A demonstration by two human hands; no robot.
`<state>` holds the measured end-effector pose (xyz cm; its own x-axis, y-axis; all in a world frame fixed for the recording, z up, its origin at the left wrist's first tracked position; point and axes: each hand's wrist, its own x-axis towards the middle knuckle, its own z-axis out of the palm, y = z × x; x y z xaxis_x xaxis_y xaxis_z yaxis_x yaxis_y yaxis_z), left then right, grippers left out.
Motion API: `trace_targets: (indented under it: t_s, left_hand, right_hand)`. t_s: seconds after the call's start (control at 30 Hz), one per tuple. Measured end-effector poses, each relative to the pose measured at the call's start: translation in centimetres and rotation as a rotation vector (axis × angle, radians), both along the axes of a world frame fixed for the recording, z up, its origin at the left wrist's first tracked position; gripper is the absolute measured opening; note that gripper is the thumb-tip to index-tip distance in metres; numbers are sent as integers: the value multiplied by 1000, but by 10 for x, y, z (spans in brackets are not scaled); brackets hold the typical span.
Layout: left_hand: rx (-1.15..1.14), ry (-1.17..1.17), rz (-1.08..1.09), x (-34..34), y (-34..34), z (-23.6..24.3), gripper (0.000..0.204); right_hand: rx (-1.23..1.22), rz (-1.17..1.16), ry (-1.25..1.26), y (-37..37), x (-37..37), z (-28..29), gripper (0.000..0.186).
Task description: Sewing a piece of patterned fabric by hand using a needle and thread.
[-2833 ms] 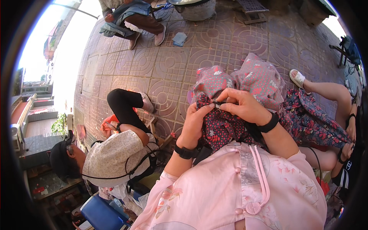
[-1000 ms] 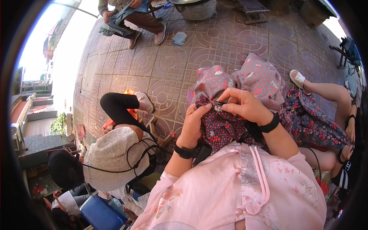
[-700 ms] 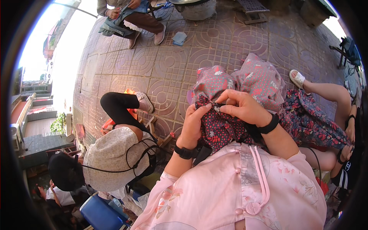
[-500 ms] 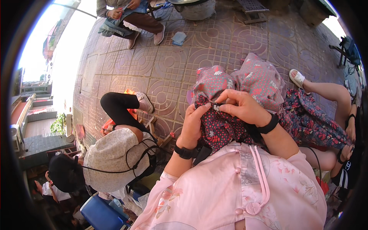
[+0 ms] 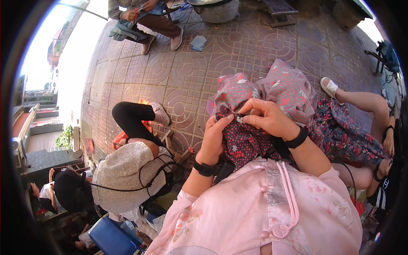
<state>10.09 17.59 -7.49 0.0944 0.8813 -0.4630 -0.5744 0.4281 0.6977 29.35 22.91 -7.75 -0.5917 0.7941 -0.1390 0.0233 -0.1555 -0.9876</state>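
Dark dotted fabric (image 5: 242,142) sits centre frame, bunched in the left hand (image 5: 219,138); right hand (image 5: 265,119) pinches its top edge. Risk: the fold slipping if either pinch loosens

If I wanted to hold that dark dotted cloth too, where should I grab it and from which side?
Probably the bunched top edge of the dark dotted cloth, coming from above. That edge stands up in a ridge, so fingers can pinch it. The left hand grips it from the left, and the right hand pinches it from the right. The rest hangs loose beside the grey flowered cloth.
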Motion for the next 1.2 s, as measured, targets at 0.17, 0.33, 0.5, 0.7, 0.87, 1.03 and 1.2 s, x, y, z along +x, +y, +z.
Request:
trace_targets:
  t_s: [0.17, 0.33, 0.5, 0.7, 0.87, 1.03, 1.2]
  left_hand:
    - [-6, 5, 20, 3, 1, 3, 11]
    - [1, 15, 4, 2, 0, 0, 11]
    - [15, 20, -7, 2, 0, -1, 11]
    - [29, 37, -45, 1, -1, -4, 13]
    - [16, 38, -41, 1, -1, -7, 11]
    - [14, 51, -44, 1, 1, -6, 10]
    - [15, 52, -40, 1, 0, -7, 11]
  right_hand:
    - [-9, 7, 4, 0, 0, 1, 15]
    - [-23, 11, 7, 1, 1, 2, 16]
    - [11, 17, -15, 2, 1, 2, 17]
    - [4, -10, -13, 0, -1, 4, 17]
    - [30, -5, -28, 1, -2, 4, 18]
    - [64, -4, -35, 2, -2, 6, 19]
    - [54, -38, -35, -1, -5, 5, 16]
